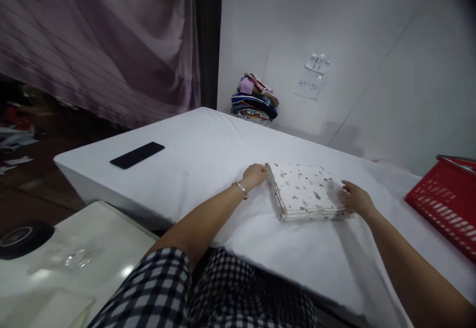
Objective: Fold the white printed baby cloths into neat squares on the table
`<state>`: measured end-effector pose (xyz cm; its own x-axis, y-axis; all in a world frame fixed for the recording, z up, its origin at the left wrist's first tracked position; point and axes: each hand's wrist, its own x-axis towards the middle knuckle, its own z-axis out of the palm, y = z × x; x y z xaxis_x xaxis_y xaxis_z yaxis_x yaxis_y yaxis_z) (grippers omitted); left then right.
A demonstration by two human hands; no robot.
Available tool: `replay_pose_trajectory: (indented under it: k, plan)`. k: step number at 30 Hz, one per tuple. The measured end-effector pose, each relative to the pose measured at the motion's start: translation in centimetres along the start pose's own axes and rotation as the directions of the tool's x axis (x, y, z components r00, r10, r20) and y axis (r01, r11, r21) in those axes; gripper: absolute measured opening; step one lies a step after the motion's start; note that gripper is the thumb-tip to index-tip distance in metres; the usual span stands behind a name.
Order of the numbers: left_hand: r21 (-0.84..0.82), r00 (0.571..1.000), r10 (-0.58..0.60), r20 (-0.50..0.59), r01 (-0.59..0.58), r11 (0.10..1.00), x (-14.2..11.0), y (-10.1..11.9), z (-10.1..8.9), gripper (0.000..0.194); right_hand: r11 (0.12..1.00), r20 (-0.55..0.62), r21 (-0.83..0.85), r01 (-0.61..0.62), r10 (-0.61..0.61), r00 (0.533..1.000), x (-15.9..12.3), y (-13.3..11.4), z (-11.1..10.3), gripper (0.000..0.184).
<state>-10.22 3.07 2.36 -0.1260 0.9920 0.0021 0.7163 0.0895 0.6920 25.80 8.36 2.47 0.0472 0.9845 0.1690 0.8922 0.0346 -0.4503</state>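
Observation:
A folded white cloth with a small grey and brown print lies in several layers on the white-covered table. My left hand, with a bracelet at the wrist, is closed on the cloth's far left corner. At the opposite side, my right hand grips the right edge; its thumb and fingers are partly hidden against the layers. The cloth's rounded folds face left and toward me.
A flat black rectangular object lies on the table's left part. A red plastic basket stands at the right. Folded clothes are stacked by the wall at the back. A pale lower surface holds a black round object.

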Motion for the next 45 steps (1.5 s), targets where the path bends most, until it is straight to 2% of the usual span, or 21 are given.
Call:
replay_pose_trajectory:
  k: [2, 5, 8, 11, 14, 17, 20, 25, 30, 36, 40, 45]
  plan:
    - [-0.014, 0.998, -0.03, -0.052, 0.029, 0.999, 1.4, 0.2, 0.4, 0.018, 0.995, 0.021, 0.018, 0.096, -0.097, 0.995, -0.3, -2.8, 1.1, 0.046]
    - [-0.035, 0.989, -0.059, -0.133, 0.054, 0.998, 2.7, 0.1, 1.3, 0.024, 0.956, 0.102, 0.136, 0.262, -0.276, 0.956, -1.2, -7.8, 3.4, 0.043]
    - [-0.047, 0.98, -0.053, -0.19, 0.045, 0.998, 3.2, -0.4, 2.2, 0.028, 0.931, 0.189, 0.178, 0.318, -0.349, 0.918, -2.0, -12.7, 5.9, 0.046]
    - [-0.05, 0.976, -0.037, -0.215, 0.027, 0.998, 3.4, -1.0, 2.9, 0.034, 0.897, 0.193, 0.11, 0.427, -0.441, 0.877, -2.7, -16.5, 7.7, 0.054]
    - [-0.034, 0.979, -0.014, -0.201, 0.008, 0.999, 3.9, -1.6, 3.0, 0.032, 0.852, 0.209, -0.011, 0.523, -0.51, 0.835, -3.3, -18.7, 9.0, 0.062]
    - [-0.018, 0.984, 0.004, -0.181, -0.008, 1.0, 4.6, -2.1, 3.0, 0.023, 0.836, 0.26, -0.078, 0.543, -0.509, 0.821, -3.4, -19.0, 9.7, 0.066]
    - [-0.017, 0.984, 0.013, -0.179, -0.016, 1.0, 5.1, -2.5, 2.9, 0.024, 0.845, 0.27, 0.021, 0.534, -0.519, 0.811, -2.8, -18.4, 9.8, 0.064]
    - [-0.019, 0.981, 0.007, -0.192, -0.011, 1.0, 5.2, -2.5, 2.8, 0.022, 0.895, 0.235, 0.142, 0.422, -0.445, 0.864, -1.8, -17.5, 9.6, 0.059]
    - [-0.008, 0.981, 0.041, -0.191, -0.043, 0.999, 4.7, -2.1, 2.3, 0.016, 0.875, 0.187, 0.151, 0.459, -0.481, 0.856, -2.2, -17.4, 10.1, 0.055]
    - [0.051, 0.985, 0.127, -0.117, -0.122, 0.991, 4.3, -2.0, 2.0, 0.013, 0.877, 0.072, 0.169, 0.45, -0.466, 0.882, -2.4, -17.1, 10.4, 0.047]
    - [0.087, 0.987, 0.119, -0.111, -0.109, 0.99, 4.2, -1.6, 2.1, 0.017, 0.871, 0.032, 0.173, 0.46, -0.472, 0.881, -2.3, -16.8, 10.7, 0.04]
    - [0.11, 0.991, 0.09, -0.096, -0.079, 0.991, 3.9, -1.1, 2.2, 0.025, 0.872, 0.011, 0.222, 0.436, -0.45, 0.893, -2.4, -16.6, 11.0, 0.042]
